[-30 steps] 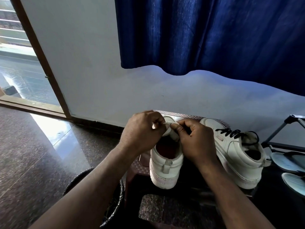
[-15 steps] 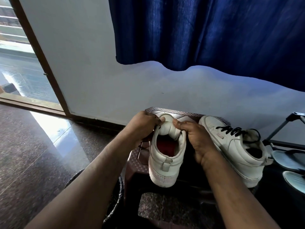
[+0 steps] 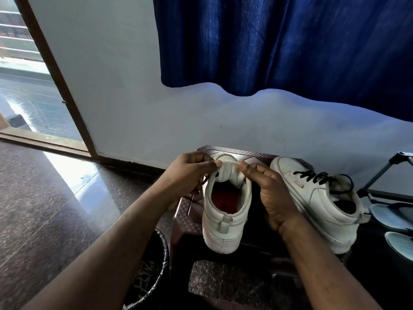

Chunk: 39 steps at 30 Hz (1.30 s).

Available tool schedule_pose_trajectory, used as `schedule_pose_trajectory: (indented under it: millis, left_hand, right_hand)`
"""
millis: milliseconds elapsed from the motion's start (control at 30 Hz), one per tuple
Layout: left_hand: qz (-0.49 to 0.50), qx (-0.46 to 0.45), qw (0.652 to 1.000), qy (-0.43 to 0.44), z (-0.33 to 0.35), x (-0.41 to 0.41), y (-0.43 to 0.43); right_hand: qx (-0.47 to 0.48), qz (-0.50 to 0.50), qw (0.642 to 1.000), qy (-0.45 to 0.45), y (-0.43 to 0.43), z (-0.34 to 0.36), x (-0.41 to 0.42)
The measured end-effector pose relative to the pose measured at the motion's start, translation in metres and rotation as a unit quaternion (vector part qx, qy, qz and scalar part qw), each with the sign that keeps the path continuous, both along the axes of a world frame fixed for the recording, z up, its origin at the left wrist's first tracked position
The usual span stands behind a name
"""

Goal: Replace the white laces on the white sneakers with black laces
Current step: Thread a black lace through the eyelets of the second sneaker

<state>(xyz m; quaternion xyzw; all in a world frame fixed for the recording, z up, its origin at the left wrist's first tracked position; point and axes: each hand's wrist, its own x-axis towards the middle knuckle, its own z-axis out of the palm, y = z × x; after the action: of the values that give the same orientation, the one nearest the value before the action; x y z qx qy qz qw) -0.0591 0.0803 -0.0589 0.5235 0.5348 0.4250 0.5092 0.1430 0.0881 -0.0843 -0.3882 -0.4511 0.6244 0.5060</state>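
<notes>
A white sneaker (image 3: 223,222) stands heel toward me on a brown plastic stool (image 3: 187,218), its red insole showing. My left hand (image 3: 187,175) pinches a black lace (image 3: 204,181) at the sneaker's left side, thumb against the padded tongue (image 3: 230,173). On the right side of the tongue my right hand (image 3: 268,189) holds the sneaker's edge, fingers curled. A second white sneaker (image 3: 317,202) with black laces (image 3: 312,177) sits to the right on the stool.
A dark mesh bin (image 3: 154,274) stands below my left forearm. Sandals (image 3: 393,218) and a black metal rack (image 3: 384,175) lie at the right. A white wall with a blue curtain (image 3: 290,45) rises behind; a doorway (image 3: 33,97) opens at the left.
Both hands have spread from the middle of the tongue to its two sides. The left hand now draws a black lace out to the left of the sneaker.
</notes>
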Motion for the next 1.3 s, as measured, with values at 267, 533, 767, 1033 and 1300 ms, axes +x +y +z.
schedule_pose_trajectory:
  millis: [267, 533, 767, 1033, 1300]
  left_hand:
    - [-0.016, -0.044, 0.999, 0.005, 0.009, -0.006, -0.009]
    - [-0.079, -0.116, 0.99, 0.011, 0.006, -0.019, -0.014]
    - [-0.073, -0.133, 0.988, -0.02, 0.006, -0.024, -0.011]
    - [-0.066, -0.153, 0.985, 0.043, 0.004, -0.043, -0.009]
    - [-0.09, -0.155, 0.984, 0.027, 0.011, -0.035, -0.015]
  right_hand:
    - [0.06, -0.001, 0.994, -0.091, -0.006, 0.006, 0.004]
    - [-0.025, 0.068, 0.997, -0.026, -0.008, 0.003, 0.014]
    - [-0.023, 0.065, 0.997, -0.028, -0.005, -0.003, 0.023]
    - [-0.007, 0.063, 0.997, -0.046, -0.003, -0.008, 0.03]
    - [-0.024, 0.038, 0.999, -0.03, -0.007, -0.001, 0.027]
